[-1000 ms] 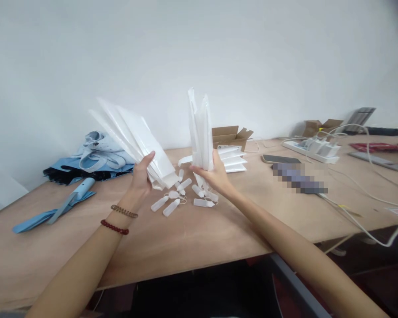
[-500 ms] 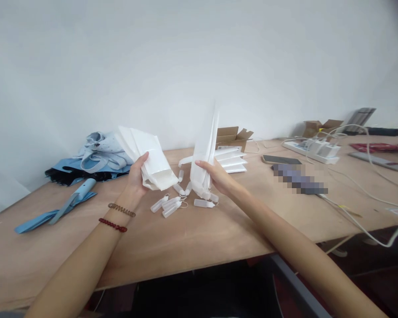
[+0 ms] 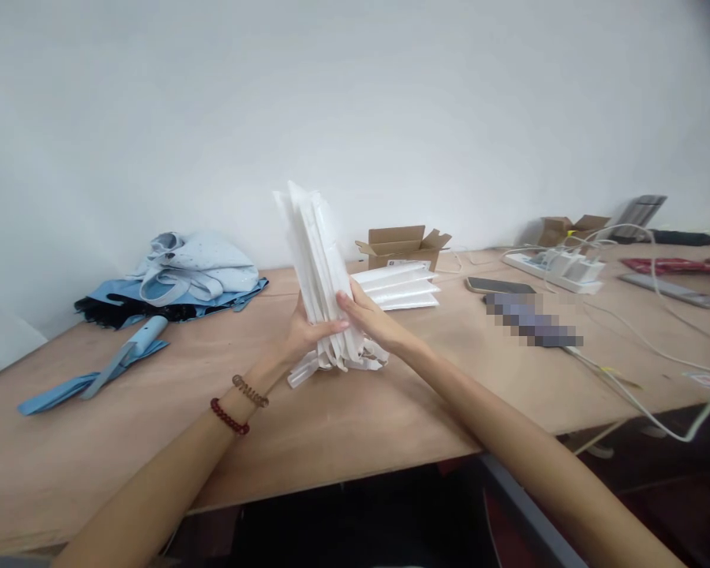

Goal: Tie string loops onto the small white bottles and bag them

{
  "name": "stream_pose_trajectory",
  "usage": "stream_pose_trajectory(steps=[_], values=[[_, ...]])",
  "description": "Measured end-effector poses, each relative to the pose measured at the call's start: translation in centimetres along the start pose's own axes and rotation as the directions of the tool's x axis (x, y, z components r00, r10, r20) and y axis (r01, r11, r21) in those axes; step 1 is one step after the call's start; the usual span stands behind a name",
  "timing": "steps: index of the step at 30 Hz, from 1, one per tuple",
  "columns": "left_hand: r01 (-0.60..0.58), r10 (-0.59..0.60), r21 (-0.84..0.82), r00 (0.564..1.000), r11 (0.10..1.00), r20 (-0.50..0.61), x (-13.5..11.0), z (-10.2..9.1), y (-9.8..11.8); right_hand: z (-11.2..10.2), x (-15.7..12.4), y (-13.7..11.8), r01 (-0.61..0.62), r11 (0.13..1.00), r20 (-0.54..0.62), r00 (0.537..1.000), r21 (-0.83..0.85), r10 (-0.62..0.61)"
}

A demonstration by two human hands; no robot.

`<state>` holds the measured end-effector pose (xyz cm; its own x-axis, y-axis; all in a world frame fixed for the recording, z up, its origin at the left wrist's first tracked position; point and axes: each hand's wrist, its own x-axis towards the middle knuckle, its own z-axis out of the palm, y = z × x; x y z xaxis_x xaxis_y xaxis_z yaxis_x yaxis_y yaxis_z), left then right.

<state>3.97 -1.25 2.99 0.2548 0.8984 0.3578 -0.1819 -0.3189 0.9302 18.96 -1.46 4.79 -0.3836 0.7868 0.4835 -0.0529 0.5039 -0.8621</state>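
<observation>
Pressed together between my two hands is a stack of white padded envelopes (image 3: 319, 252), standing nearly upright and leaning left. My left hand (image 3: 308, 327) is closed round its left side, thumb across the near edges. From the right, my right hand (image 3: 370, 315) grips the same stack, its thumb on the front. Small clear plastic bottles (image 3: 301, 369) lie on the table just under the stack, mostly hidden behind it and my hands. To the right of the stack, more white padded envelopes (image 3: 405, 288) lie fanned out on the table.
An opened cardboard box (image 3: 405, 246) stands behind the fanned envelopes. Blue folded fabric (image 3: 195, 272) and a blue umbrella sleeve (image 3: 95, 383) are at left. Right of centre lie a phone (image 3: 500, 285), a power strip (image 3: 556, 270) and loose white cables (image 3: 627, 402).
Both hands have come together, joining two separate bunches of envelopes into one stack. The left hand moved right and turned its bunch upright. Most bottles are now hidden.
</observation>
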Motion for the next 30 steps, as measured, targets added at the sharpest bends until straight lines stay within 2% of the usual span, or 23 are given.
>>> stream_pose_trajectory(steps=[6, 11, 16, 20, 24, 27, 30], values=[[-0.08, 0.082, 0.036, 0.994, 0.996, -0.066, 0.3, -0.8, 0.2, -0.7, -0.3, 0.4, -0.024, 0.999, -0.003, 1.0, -0.028, 0.024], [-0.087, 0.089, 0.022, 0.992, 0.996, -0.094, 0.1, -0.6, 1.4, -0.6, -0.4, 0.4, 0.044, 0.999, 0.028, 0.999, -0.025, -0.043], [-0.09, 0.095, 0.041, 0.981, 0.995, -0.166, 0.1, -0.7, 1.9, -0.3, -0.4, 0.6, 0.038, 0.998, -0.074, 0.996, -0.05, -0.041], [-0.091, 0.095, 0.041, 0.988, 0.995, -0.123, 0.0, -0.9, 1.8, -0.4, -0.2, 0.9, 0.08, 0.993, -0.174, 0.98, -0.083, -0.093], [-0.091, 0.099, 0.096, 0.992, 0.991, -0.079, -0.3, -0.6, 1.7, -0.5, -0.1, 0.9, 0.161, 0.977, -0.213, 0.958, -0.143, -0.189], [-0.067, 0.07, 0.048, 0.995, 0.997, -0.068, -0.4, -0.2, 1.7, -0.5, 0.0, 0.9, 0.145, 0.966, -0.19, 0.964, -0.215, -0.187], [-0.021, 0.014, -0.063, 0.993, 0.998, -0.116, -0.4, 0.1, 1.6, -0.5, 0.2, 1.2, 0.133, 0.955, -0.126, 0.977, -0.264, -0.171]])
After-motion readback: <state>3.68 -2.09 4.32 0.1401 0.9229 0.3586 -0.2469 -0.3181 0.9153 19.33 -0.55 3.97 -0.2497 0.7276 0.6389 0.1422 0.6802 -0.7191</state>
